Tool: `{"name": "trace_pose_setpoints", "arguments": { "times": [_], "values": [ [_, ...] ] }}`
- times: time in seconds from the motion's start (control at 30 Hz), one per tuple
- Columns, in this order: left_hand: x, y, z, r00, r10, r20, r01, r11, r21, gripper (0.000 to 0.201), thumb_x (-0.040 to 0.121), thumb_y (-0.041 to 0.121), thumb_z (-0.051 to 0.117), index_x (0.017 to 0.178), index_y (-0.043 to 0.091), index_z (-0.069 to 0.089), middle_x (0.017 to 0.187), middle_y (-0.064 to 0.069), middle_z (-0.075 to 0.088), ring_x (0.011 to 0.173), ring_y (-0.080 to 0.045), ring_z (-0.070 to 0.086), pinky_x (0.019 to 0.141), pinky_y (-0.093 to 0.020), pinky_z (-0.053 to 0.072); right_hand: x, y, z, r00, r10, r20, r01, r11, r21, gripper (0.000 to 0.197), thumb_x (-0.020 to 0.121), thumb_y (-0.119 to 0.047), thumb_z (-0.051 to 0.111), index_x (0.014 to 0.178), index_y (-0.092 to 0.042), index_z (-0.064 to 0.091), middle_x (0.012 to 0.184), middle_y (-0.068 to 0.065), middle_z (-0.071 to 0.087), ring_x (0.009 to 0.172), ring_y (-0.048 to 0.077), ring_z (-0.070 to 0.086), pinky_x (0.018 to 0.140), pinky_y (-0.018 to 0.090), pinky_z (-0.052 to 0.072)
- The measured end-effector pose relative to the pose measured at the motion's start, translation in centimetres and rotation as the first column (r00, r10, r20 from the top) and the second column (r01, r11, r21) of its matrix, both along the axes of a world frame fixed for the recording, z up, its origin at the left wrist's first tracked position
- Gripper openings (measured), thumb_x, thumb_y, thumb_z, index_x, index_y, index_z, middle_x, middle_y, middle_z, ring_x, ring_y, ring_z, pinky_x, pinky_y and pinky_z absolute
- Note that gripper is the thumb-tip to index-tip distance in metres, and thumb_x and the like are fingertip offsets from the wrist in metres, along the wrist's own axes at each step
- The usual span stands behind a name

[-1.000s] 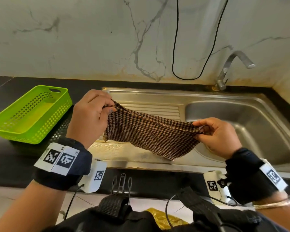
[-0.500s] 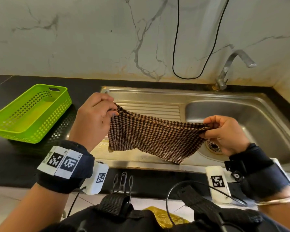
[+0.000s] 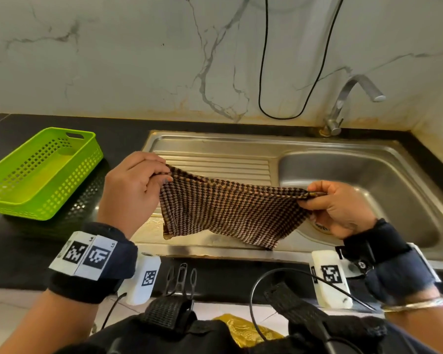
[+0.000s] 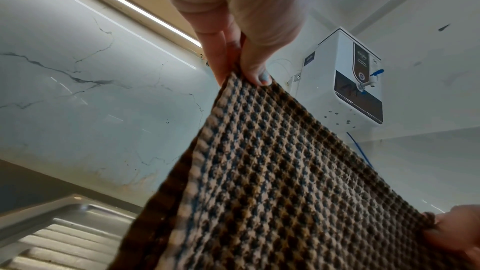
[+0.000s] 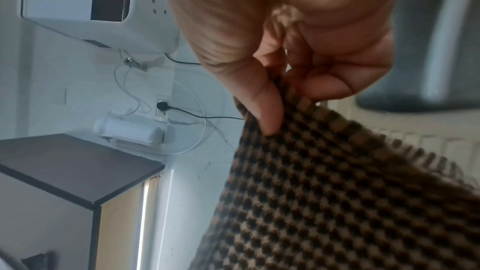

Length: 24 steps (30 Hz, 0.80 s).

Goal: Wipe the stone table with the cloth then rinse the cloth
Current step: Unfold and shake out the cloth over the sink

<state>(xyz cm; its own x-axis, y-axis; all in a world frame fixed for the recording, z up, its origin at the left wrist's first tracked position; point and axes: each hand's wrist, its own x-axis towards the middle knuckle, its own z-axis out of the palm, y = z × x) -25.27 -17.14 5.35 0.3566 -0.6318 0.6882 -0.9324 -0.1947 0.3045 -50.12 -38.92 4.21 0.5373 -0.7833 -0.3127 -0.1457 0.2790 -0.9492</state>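
Observation:
A brown checked cloth [image 3: 230, 210] hangs stretched in the air between both hands, above the drainboard and the near rim of the steel sink [image 3: 384, 180]. My left hand [image 3: 164, 176] pinches its left top corner; the left wrist view shows finger and thumb closed on the cloth [image 4: 285, 171] edge. My right hand [image 3: 309, 196] pinches the right top corner over the basin, thumb and fingers clamped on the cloth [image 5: 337, 192]. The lower edge sags just above the sink's front rim. Black stone counter [image 3: 16, 251] lies left and in front of the sink.
A green perforated basket [image 3: 44, 172] stands on the counter at the left. The tap [image 3: 343, 106] rises at the back right of the sink, no water running. A black cable [image 3: 263, 72] hangs down the marble wall. A white water purifier [image 4: 348, 77] is mounted above.
The hands have drawn farther apart, the right one moving rightward over the basin, so the cloth is spread wider and tauter. Both pinches have held.

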Motion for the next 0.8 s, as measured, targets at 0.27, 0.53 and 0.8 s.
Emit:
{"name": "trace_pose_setpoints", "arguments": {
  "times": [0.27, 0.53, 0.8],
  "values": [
    [-0.2, -0.1, 0.3, 0.999, 0.015, -0.05, -0.016, 1.0, -0.019, 0.008, 0.074, -0.004, 0.07, 0.082, 0.0, 0.071, 0.088, -0.013, 0.069, 0.083, -0.012, 0.057, 0.085, -0.001, 0.038, -0.6, 0.4, -0.5, 0.941, 0.009, -0.337, -0.197, 0.827, -0.527, 0.02, 0.076, -0.005, 0.073, 0.066, -0.013, 0.058, 0.067, 0.003, 0.062, 0.06, 0.015, 0.055, 0.06, 0.027, 0.047],
    [0.2, 0.0, 0.9, 0.994, -0.055, -0.092, 0.048, 0.996, -0.075, 0.01, 0.078, -0.003, 0.067, 0.087, 0.001, 0.068, 0.086, -0.009, 0.066, 0.082, -0.01, 0.059, 0.078, -0.008, 0.045, -0.7, -0.2, -0.1, 0.998, 0.064, 0.022, -0.05, 0.914, -0.402, 0.032, 0.076, 0.019, 0.059, 0.075, -0.013, 0.053, 0.058, -0.006, 0.065, 0.057, 0.003, 0.062, 0.053, 0.017, 0.054],
    [-0.7, 2.3, 3.8, 0.977, -0.159, -0.139, 0.14, 0.981, -0.136, 0.016, 0.084, 0.012, 0.061, 0.099, 0.008, 0.065, 0.094, 0.013, 0.061, 0.08, -0.012, 0.063, 0.071, -0.021, 0.052, -3.4, 0.1, 4.3, 0.919, 0.391, -0.042, -0.347, 0.756, -0.554, 0.047, 0.053, -0.066, 0.074, 0.085, -0.031, 0.074, 0.076, 0.0, 0.072, 0.065, 0.008, 0.067, 0.059, 0.016, 0.054]
  ]
}}
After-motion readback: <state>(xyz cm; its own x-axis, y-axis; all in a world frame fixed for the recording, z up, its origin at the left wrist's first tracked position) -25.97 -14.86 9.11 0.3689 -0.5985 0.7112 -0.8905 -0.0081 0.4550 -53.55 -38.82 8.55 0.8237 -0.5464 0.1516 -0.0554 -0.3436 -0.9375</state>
